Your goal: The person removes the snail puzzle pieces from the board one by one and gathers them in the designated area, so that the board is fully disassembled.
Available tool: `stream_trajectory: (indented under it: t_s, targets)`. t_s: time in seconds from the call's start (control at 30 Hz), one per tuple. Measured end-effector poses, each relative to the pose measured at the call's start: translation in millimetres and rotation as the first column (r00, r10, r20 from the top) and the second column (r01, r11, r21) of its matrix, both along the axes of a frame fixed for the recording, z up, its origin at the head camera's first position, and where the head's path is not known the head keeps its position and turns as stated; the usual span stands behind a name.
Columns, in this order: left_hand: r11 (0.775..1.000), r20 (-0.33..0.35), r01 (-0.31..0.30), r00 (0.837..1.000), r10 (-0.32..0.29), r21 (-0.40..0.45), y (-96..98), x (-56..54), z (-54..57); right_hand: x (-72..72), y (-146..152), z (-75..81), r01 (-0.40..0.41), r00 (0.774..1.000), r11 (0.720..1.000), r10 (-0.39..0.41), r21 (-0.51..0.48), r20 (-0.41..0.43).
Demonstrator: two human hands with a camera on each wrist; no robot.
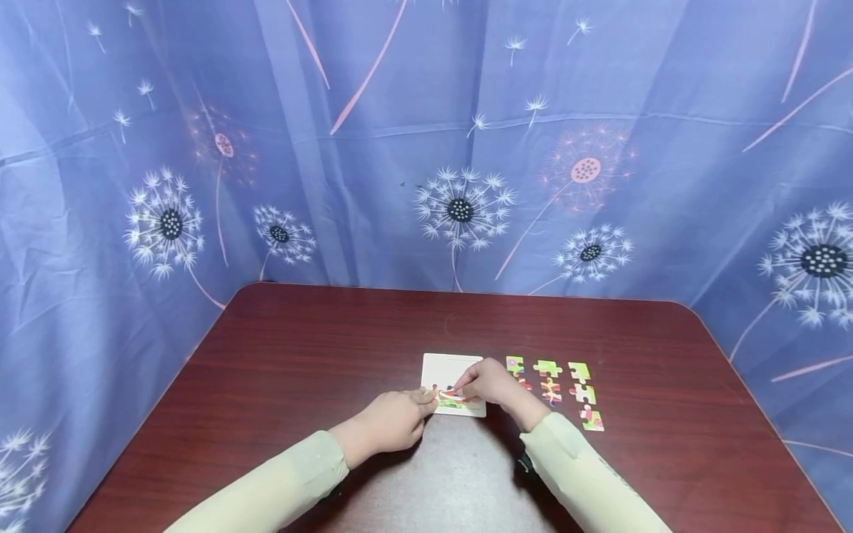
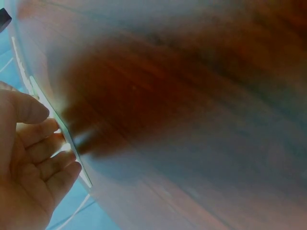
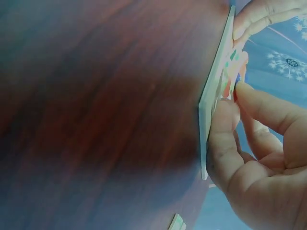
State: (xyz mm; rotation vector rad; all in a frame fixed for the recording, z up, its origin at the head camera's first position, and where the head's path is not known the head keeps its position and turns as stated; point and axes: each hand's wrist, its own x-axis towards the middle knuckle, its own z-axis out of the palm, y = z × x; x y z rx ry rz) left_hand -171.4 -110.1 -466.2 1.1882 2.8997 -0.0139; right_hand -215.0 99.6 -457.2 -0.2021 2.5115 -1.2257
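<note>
A white puzzle board (image 1: pixel 440 366) with colourful pieces in its near part lies on the table between the hands. My left hand (image 1: pixel 393 420) rests its fingertips on the board's left edge; in the left wrist view the fingers (image 2: pixel 60 143) lie fairly straight along that edge. Over the board's right part, my right hand (image 1: pixel 494 385) pinches a small puzzle piece (image 3: pixel 236 87) between thumb and index finger. That piece shows red and blue, and the fingers cover most of it. Whether it touches the board's surface, I cannot tell.
Loose puzzle pieces lie right of the board in rough columns, among them a green one (image 1: pixel 548 368), a pale one (image 1: pixel 584 394) and a near one (image 1: pixel 591 420). The dark red wooden table (image 1: pixel 320 333) ends at a blue dandelion-patterned curtain (image 1: pixel 373 192).
</note>
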Motion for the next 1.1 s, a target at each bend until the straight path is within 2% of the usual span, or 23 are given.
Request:
stream_trajectory:
  t_s: [0.3,0.57,0.8,1.1]
  targets:
    - [1.000,-0.002,0.004,1.000,-0.004,0.008,-0.7,1.4,2.7,-2.0,-0.9,-1.8,-0.001,1.000,1.000,0.001,0.025,-0.004]
    - [1.000,-0.020,0.014,1.000,-0.013,0.026,-2.8,2.3,5.1,-3.7,-0.7,-5.7,0.017,0.999,0.999,-0.015,0.038,-0.046]
    - [1.000,-0.006,0.005,1.000,-0.005,0.021,-2.4,2.0,3.5,-2.7,0.6,-7.1,0.016,0.999,1.000,-0.017,-0.015,-0.036]
    - [1.000,0.009,-0.001,1.000,0.001,0.020,-1.1,1.2,1.9,-0.1,2.6,-4.8,0.043,0.999,0.995,-0.042,-0.089,0.019]
